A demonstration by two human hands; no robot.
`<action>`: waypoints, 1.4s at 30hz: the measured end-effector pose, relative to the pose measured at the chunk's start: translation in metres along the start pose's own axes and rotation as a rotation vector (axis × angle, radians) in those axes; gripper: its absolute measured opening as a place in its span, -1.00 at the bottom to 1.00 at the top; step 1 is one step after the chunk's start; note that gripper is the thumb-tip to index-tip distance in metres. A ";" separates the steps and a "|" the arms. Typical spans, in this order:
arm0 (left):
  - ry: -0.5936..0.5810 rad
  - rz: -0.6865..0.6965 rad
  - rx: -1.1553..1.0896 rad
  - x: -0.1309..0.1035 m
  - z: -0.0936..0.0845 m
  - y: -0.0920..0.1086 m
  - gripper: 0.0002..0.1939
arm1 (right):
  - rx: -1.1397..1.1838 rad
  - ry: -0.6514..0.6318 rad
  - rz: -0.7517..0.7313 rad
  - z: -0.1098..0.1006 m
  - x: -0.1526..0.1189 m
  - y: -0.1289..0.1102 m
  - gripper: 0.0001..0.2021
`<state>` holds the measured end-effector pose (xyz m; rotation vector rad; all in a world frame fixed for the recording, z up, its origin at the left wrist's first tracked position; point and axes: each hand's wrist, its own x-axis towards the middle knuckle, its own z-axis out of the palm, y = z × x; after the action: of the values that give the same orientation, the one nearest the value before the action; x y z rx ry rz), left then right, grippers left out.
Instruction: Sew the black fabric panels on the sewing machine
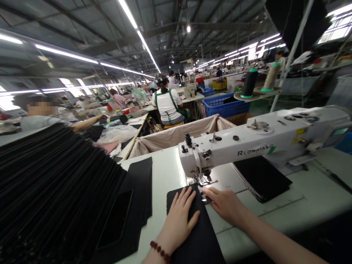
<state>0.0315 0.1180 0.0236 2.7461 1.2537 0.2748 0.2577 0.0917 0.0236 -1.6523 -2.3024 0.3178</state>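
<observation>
- Left hand (178, 216): flat, fingers spread, palm pressing the black fabric piece (198, 234); red bead bracelet (160, 250) at the wrist.
- Right hand (225, 203): fingers extended, tips on the piece's far right edge, just beside the presser foot (204, 180); nothing pinched.
- Black fabric piece: lying on the worktop (302, 201), far end under the needle.
- Sewing machine (261, 143): white, arm spanning the worktop.
- Stack of black pieces (55, 190): left of the hands.
- Second black stack (261, 178): behind the machine arm.

Left hand (178, 216) flat on black fabric piece (198, 234); right hand (227, 203) fingertips at sewing machine (247, 146) presser foot (bench (302, 205) white).
</observation>
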 end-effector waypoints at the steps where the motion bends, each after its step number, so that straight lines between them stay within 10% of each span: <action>1: -0.009 0.018 -0.019 0.004 0.000 0.000 -0.40 | 0.000 -0.001 -0.010 0.001 0.001 0.000 -0.50; 42: 0.031 0.062 -0.147 0.010 -0.004 -0.004 -0.46 | 0.003 0.000 -0.020 -0.002 0.001 -0.002 -0.54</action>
<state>0.0345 0.1279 0.0280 2.6680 1.1091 0.3996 0.2560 0.0923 0.0267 -1.6264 -2.3160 0.3167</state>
